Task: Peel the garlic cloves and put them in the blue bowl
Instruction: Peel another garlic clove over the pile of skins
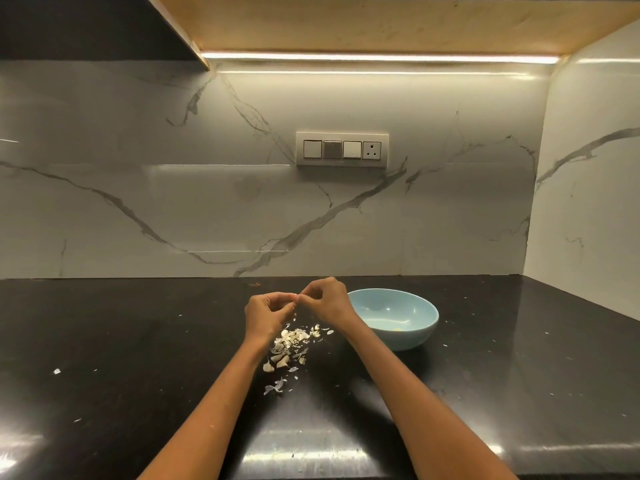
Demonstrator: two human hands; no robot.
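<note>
**Meanwhile, a clove between two hands**

Nearest lay unpeeled garlic cloves [281,361] amid loose papery skins [294,337] on the black bench [138,341]. Just beyond and above them, the left hand [265,315] and the right hand [327,301] met fingertip to fingertip, each grip curled and pinching one small clove [297,297]. To the right, partly behind the right wrist, sat the blue bowl [415,327], something small and yellowish inside. Farthest, a switch panel [342,149] hung on the marble wall.

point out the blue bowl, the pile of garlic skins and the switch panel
blue bowl [410,341]: head view, on its outer front wall
pile of garlic skins [292,337]: head view, on the pile's middle
switch panel [342,149]: head view, on its middle switches
</note>
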